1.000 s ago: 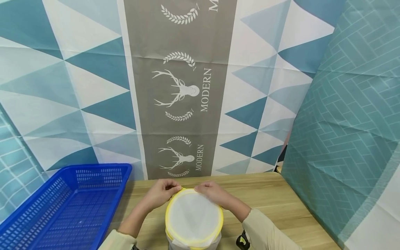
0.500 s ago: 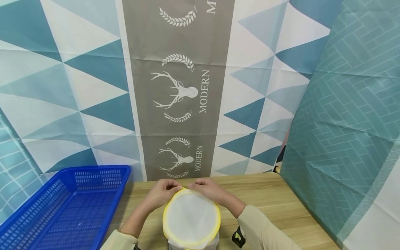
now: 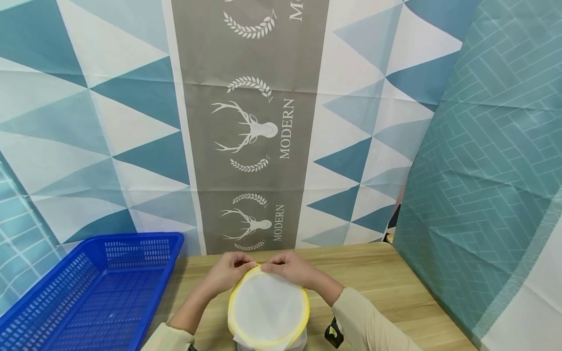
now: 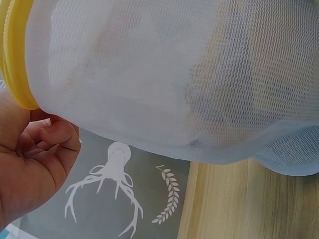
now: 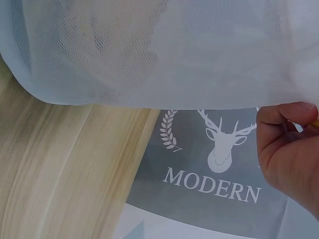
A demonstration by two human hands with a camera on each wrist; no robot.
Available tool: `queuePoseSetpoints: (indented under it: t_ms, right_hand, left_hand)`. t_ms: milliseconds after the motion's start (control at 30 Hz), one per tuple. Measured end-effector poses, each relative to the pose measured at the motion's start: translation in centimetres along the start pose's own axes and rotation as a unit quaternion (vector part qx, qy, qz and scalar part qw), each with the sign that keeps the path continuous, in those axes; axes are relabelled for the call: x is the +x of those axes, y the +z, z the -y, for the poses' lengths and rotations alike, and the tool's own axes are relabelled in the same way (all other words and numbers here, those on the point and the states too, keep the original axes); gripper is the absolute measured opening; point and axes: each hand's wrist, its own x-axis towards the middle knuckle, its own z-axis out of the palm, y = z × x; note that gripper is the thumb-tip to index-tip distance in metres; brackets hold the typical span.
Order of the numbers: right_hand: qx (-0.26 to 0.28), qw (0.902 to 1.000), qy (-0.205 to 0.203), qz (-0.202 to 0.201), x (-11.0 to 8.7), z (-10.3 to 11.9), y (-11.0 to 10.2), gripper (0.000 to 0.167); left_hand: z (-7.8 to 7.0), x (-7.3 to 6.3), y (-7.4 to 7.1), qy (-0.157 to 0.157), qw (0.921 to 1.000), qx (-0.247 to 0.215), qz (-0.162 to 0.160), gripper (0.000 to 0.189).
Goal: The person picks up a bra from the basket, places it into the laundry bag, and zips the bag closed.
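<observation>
A white mesh laundry bag (image 3: 269, 308), round with yellow trim along its top edge, stands on the table at the bottom middle of the head view. At its far rim my left hand (image 3: 223, 274) pinches the yellow edge between thumb and fingers. Just right of it, my right hand (image 3: 293, 268) holds the same rim, the two thumbs almost meeting. Through the mesh wall (image 4: 124, 69) in the left wrist view, blurred yellowish and bluish contents show. In the right wrist view, a sliver of yellow lies by the curled fingers (image 5: 281, 117); what exactly they grip is hidden.
A blue perforated plastic basket (image 3: 175, 253) stands on the left. The wood-grain table (image 3: 373, 273) reaches back to a patterned curtain (image 3: 246, 161). A teal curtain (image 3: 483, 195) hangs along the right side. A dark strap (image 3: 334, 334) sits by the right sleeve.
My right hand has slid left along the far rim toward my left hand. The left hand keeps its place on the edge. The bag has shifted slightly left in view.
</observation>
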Motion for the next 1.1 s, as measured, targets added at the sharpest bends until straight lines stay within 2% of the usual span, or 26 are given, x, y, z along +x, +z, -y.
queuePoseSetpoints:
  t_ms: [467, 867, 1100]
  right_hand:
    - [0.004, 0.9997, -0.015, -0.016, 0.1, -0.4, 0.0, 0.026]
    - [0.019, 0.9997, -0.004, -0.014, 0.2, -0.8, 0.0, 0.029]
    - [0.019, 0.9997, -0.006, -0.015, 0.0, -1.1, -0.3, 0.031]
  left_hand:
    - [0.2, 0.2, 0.0, -0.010, 0.9999, 0.009, -0.001, 0.020]
    - [0.3, 0.2, -0.1, -0.006, 0.9999, 0.008, 0.002, 0.021]
    - [0.4, -0.1, -0.2, -0.018, 0.9998, 0.009, -0.003, 0.020]
